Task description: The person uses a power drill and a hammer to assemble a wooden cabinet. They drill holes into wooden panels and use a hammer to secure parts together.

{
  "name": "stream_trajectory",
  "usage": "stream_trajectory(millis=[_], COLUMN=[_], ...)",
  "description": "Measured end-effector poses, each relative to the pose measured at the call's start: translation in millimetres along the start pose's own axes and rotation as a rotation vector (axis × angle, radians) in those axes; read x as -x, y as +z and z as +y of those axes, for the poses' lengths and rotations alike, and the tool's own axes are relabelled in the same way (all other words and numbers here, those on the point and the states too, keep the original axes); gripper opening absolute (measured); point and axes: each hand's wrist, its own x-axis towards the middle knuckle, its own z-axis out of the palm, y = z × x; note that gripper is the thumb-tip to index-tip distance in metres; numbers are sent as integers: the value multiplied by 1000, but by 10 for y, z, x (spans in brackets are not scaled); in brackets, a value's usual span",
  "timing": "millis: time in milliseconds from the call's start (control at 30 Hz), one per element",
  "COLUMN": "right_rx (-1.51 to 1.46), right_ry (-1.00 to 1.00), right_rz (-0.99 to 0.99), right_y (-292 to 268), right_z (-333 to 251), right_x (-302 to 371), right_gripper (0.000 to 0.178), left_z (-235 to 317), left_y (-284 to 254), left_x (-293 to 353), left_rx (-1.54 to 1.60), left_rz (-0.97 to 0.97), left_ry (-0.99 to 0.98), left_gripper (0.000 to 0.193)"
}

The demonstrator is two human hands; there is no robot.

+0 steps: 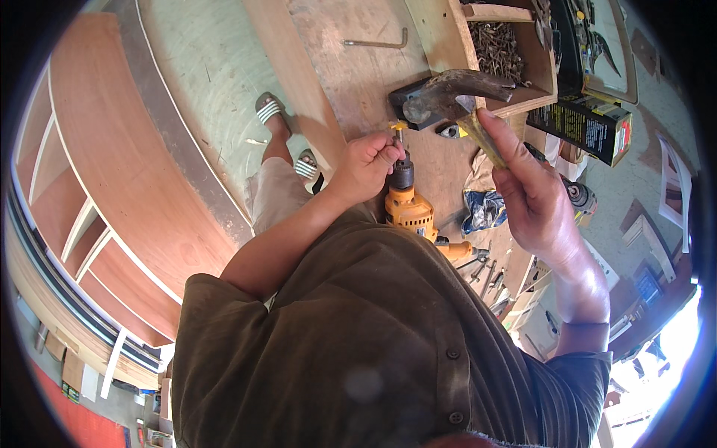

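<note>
Close in front of my body, a yellow power drill point(409, 212) lies on the wooden bench with its dark chuck point(402, 176) pointing away from me. A metal bit with a yellow head point(399, 127) sticks out beyond the chuck. My left hand point(368, 166) is closed, its thumb and fingers pinching the bit's shank just beyond the chuck. To the right, my right hand point(529, 198) grips the handle of a claw hammer point(448, 93). The hammer's worn metal head is raised past the bit, and a dark block point(407, 97) shows partly behind it.
A wooden box point(541, 81) full of screws stands at the far right of the bench, beside a black carton point(581, 127). An L-shaped hex key point(377, 42) lies farther off. Someone's sandalled foot point(270, 112) is left of the bench, near a large wooden panel point(127, 149).
</note>
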Motion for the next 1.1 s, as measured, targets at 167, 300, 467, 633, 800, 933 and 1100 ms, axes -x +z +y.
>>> stream_trajectory(millis=[167, 300, 467, 633, 800, 933, 1100], right_rx=[7, 7, 239, 157, 170, 201, 204], right_ry=[-9, -29, 55, 73, -248, 166, -227], right_rz=[-9, -46, -228, -280, 119, -384, 179], right_y=[-35, -23, 82, -103, -196, -18, -143], right_z=[6, 32, 81, 18, -42, 3, 8], right_x=[-18, -44, -153, -160, -95, -92, -39], right_gripper=[56, 61, 67, 61, 57, 63, 58], left_z=[1, -12, -29, -47, -39, -34, -70], left_y=[36, 29, 4, 9, 13, 3, 37], left_x=[-18, -38, -24, -18, -27, -35, -27], left_rx=[-108, -117, -174, -163, -229, -258, -265], left_rz=[38, 23, 19, 22, 52, 44, 75], left_ry=[78, 135, 181, 225, 305, 360, 338], left_gripper=[13, 9, 8, 10, 6, 6, 7])
